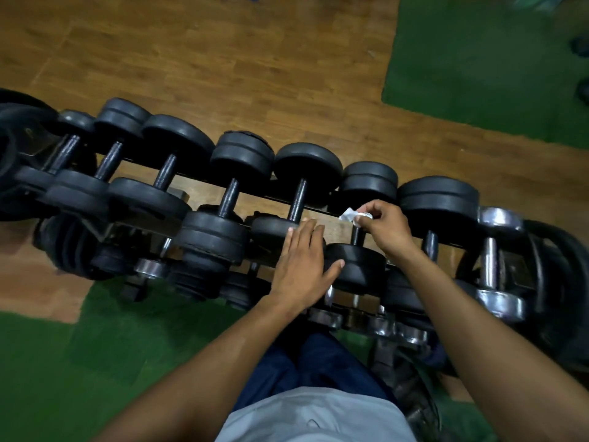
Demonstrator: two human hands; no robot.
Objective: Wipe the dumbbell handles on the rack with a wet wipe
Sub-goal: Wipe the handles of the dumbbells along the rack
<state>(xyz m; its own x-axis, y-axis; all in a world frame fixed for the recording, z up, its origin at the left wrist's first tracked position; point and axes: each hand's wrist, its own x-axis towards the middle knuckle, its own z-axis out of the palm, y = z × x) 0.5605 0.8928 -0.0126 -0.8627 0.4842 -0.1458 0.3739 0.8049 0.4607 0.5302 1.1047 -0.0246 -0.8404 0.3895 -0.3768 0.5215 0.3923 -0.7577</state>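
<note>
- the right hand (pixel 381 228) has its grip closed in a pinch on a crumpled white wet wipe (pixel 350 215), thumb and curled fingers bunched round it; the wipe sticks out to the left of the fingertips.
- that hand sits over the top of a dark dumbbell handle (pixel 357 236), the sixth black dumbbell from the left on the upper row; the wipe is at the handle's far end, just below the far weight (pixel 369 180). whether the wipe actually touches the metal cannot be told.
- the left hand (pixel 302 263) lies flat with its grip fully open, fingers straight and a little spread, holding nothing. its fingertips rest on the near weight (pixel 271 231) of the neighbouring dumbbell, and the thumb touches the near weight (pixel 357 266) of the dumbbell being worked on.
- the rack (pixel 318 210) runs across the view from upper left to lower right, carrying a row of black rubber dumbbells side by side, handles pointing away from the person.
- the handle (pixel 298 200) just left of the wipe stands bare, as does another one (pixel 431 245) to the right.
- at the right end of the row is a chrome dumbbell (pixel 492 260), and more chrome ones (pixel 382 327) sit on a lower tier near the person's legs.
- under the rack is a wooden floor (pixel 223 59), with green matting (pixel 494 59) at upper right and also at lower left.
- the person wears dark blue trousers (pixel 318 362) and a light grey shirt (pixel 312 416).
</note>
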